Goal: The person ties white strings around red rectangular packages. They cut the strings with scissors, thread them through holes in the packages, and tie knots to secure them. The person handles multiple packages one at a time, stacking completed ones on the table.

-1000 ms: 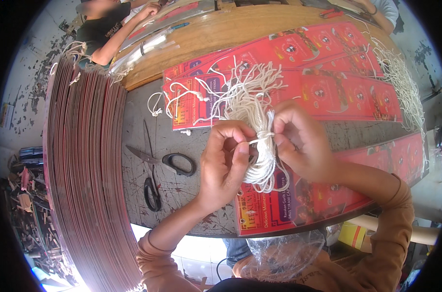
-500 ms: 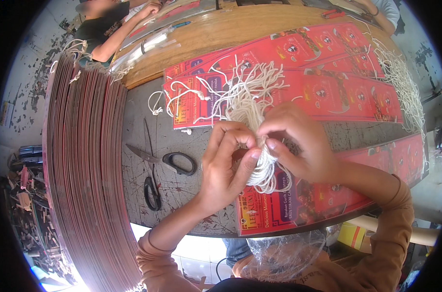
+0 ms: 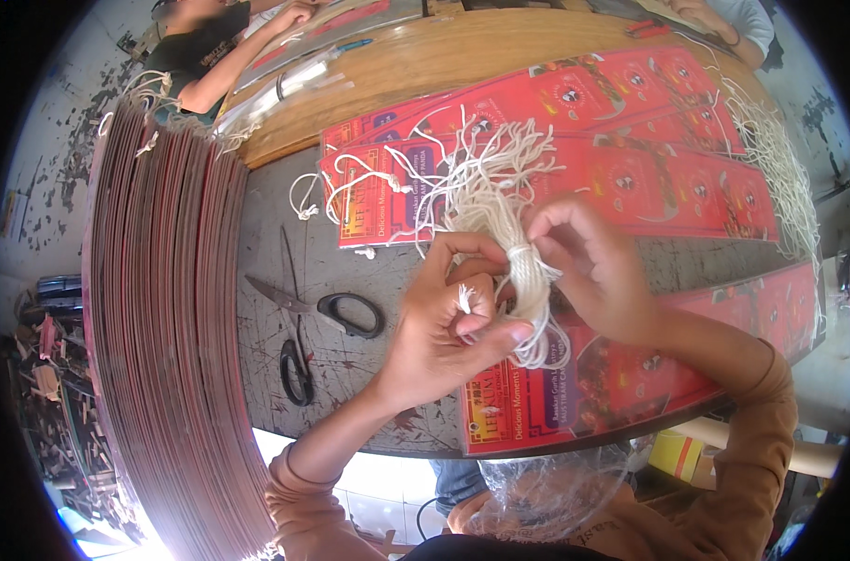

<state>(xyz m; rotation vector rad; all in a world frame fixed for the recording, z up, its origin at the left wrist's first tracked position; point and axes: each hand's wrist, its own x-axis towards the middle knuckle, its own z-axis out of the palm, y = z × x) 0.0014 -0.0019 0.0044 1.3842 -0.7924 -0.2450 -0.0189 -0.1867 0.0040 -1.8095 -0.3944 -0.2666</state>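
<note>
A bundle of white strings (image 3: pixel 486 201) is drawn in at the middle by a string wound round it, with loose ends fanning out above and loops hanging below. My left hand (image 3: pixel 434 327) is closed round the near part of the bundle, thumb across its lower loops. A short frayed string end pokes out between its curled fingers. At the bundle's right side, by the wound string, my right hand (image 3: pixel 593 271) has its fingers bent in toward the thumb; what they pinch is hidden.
Black-handled scissors (image 3: pixel 299 307) lie spread on the scratched grey tabletop (image 3: pixel 350 374) to the left. Red printed plastic strips (image 3: pixel 668 187) with strings lie behind and under the bundle. A tall stack of strips (image 3: pixel 168 327) stands at far left. Two people sit across the table.
My hands have parted a little, baring the wound string at the bundle's middle. The left fingers have curled round a string end, and the right hand has shifted slightly right.
</note>
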